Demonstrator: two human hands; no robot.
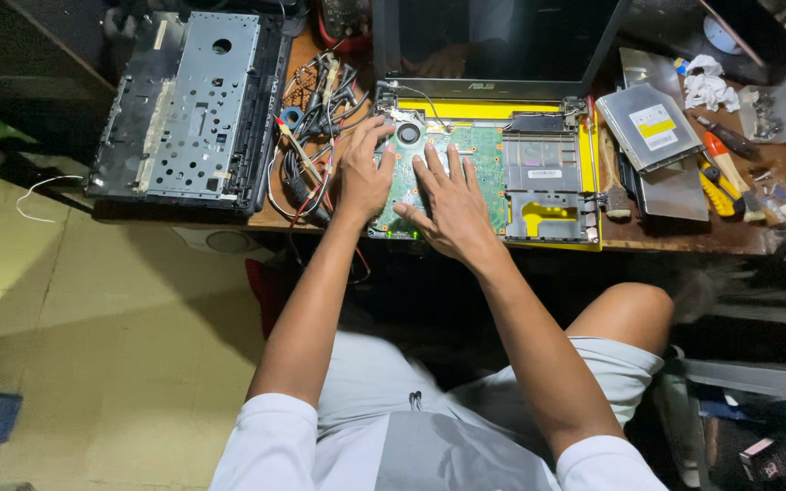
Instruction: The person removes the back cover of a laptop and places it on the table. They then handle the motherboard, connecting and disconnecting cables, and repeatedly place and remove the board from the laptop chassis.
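Observation:
An opened yellow laptop base [593, 173] lies on the wooden desk with its green circuit board [482, 145] and small black fan [408, 134] exposed. My left hand [363, 173] rests flat on the board's left edge, fingers spread, beside the fan. Palm down on the middle of the board lies my right hand [452, 205], fingers apart. Neither hand holds anything. The laptop's dark screen [502, 36] stands upright behind the board.
A detached black and grey laptop cover [193, 105] lies at the left. A tangle of wires and probes [311, 127] sits between it and the board. A silver optical drive [652, 123], screwdrivers [725, 164] and crumpled tissue [707, 86] are at the right.

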